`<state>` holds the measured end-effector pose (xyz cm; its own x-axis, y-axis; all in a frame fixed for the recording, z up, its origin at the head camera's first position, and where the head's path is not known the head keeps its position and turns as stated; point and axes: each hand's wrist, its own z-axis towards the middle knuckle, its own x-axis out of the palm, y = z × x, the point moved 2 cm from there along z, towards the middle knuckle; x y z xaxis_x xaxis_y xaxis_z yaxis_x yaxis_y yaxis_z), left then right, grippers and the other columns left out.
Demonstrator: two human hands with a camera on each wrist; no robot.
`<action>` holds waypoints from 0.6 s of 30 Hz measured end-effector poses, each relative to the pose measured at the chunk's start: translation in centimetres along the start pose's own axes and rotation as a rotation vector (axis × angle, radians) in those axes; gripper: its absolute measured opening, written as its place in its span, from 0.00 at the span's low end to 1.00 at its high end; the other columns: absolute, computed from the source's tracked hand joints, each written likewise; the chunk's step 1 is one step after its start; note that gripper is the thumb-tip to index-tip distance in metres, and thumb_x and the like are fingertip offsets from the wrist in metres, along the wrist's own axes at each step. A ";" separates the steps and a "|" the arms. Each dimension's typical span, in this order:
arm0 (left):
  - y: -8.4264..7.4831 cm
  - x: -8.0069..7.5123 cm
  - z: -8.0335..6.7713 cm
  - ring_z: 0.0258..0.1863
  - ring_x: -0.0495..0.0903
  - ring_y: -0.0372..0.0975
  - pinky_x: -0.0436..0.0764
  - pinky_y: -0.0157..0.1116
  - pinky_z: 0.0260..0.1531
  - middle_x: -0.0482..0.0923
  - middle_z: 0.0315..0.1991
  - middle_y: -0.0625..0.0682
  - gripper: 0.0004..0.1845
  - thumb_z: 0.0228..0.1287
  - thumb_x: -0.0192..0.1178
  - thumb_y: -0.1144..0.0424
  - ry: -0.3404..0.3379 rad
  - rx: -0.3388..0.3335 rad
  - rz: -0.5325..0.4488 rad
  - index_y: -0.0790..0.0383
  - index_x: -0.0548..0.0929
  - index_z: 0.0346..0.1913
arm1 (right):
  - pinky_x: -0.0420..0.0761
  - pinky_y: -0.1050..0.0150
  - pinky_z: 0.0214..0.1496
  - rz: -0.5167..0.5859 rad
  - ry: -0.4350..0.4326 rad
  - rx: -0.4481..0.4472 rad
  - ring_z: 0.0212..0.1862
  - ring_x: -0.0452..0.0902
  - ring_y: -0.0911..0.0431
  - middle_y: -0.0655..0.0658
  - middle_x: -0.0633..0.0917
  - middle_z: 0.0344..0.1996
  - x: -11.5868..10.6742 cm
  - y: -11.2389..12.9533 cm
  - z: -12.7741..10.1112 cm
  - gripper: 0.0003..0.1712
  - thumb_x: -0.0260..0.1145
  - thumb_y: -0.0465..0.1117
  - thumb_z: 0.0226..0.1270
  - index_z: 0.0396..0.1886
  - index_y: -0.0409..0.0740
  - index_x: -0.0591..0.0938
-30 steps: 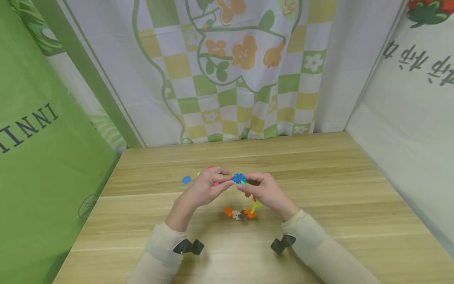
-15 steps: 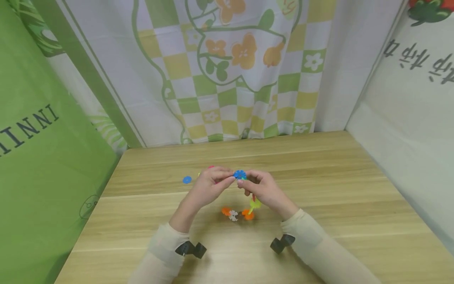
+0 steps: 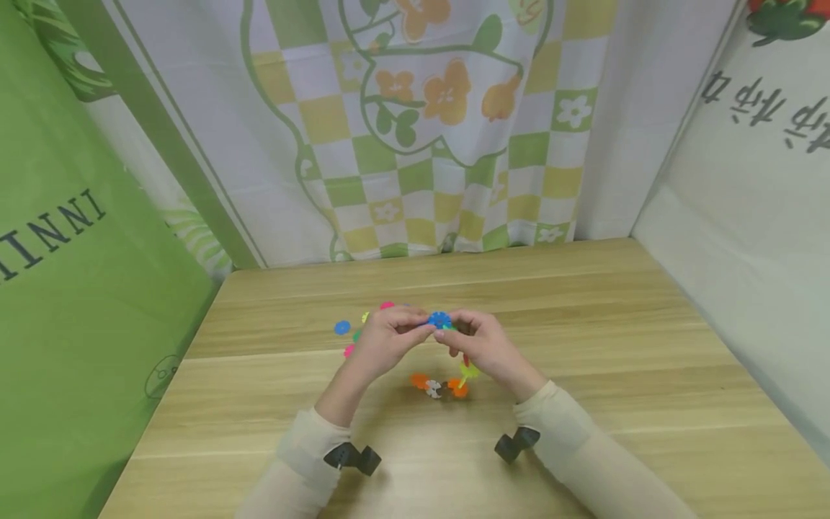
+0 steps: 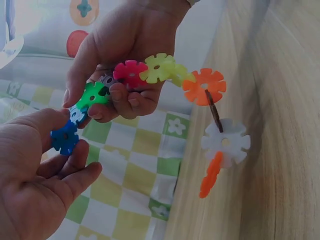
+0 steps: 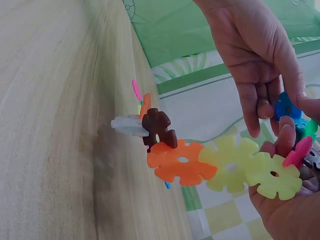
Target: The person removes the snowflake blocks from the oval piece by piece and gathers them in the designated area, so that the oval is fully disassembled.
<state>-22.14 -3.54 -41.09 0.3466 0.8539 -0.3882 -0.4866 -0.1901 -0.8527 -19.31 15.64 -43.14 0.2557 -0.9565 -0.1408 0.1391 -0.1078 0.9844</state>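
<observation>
Blue disc (image 4: 65, 139) sits above the tabletop (image 3: 583, 324), pinched in your L grip (image 3: 385, 340), R grip (image 3: 485, 344) holding the chain (image 4: 159, 74), & L's slight shift right bares a pink disc (image 3: 349, 351), so joining's prob. unfinished.

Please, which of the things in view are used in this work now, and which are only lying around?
In use:
left hand, pinching the held blue disc
right hand, holding the disc chain

Lying on the table, perhaps as spare pieces:
loose blue disc
far pink disc
near pink disc, partly hidden
yellow disc, partly hidden
</observation>
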 end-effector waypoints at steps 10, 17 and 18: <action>-0.4 -0.3 -0.1 0.44 0.84 0.47 0.83 0.33 0.40 0.83 0.47 0.58 0.13 0.67 0.65 0.62 0.018 0.048 0.123 0.68 0.87 0.47 | 0.72 0.65 0.19 0.009 -0.002 -0.015 0.28 0.73 0.51 0.41 0.80 0.30 0.3 0.0 0.1 0.13 0.69 0.47 0.67 0.45 0.43 0.85; -0.4 -0.5 0.2 0.46 0.83 0.48 0.84 0.37 0.41 0.83 0.48 0.59 0.12 0.68 0.63 0.63 0.026 0.116 0.259 0.68 0.87 0.47 | 0.73 0.62 0.19 -0.005 -0.017 -0.016 0.28 0.73 0.49 0.42 0.80 0.32 0.3 0.0 0.2 0.14 0.68 0.49 0.67 0.44 0.44 0.86; -0.4 -0.5 0.2 0.45 0.82 0.48 0.84 0.38 0.40 0.83 0.47 0.58 0.11 0.68 0.63 0.64 0.024 0.126 0.275 0.68 0.87 0.46 | 0.72 0.63 0.19 -0.004 -0.021 -0.013 0.28 0.74 0.50 0.42 0.80 0.33 0.2 -0.1 0.3 0.15 0.68 0.50 0.67 0.44 0.45 0.86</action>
<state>-22.29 -3.81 -40.49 0.2063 0.7666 -0.6080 -0.6600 -0.3497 -0.6649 -19.53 15.37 -43.22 0.2350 -0.9616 -0.1420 0.1527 -0.1077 0.9824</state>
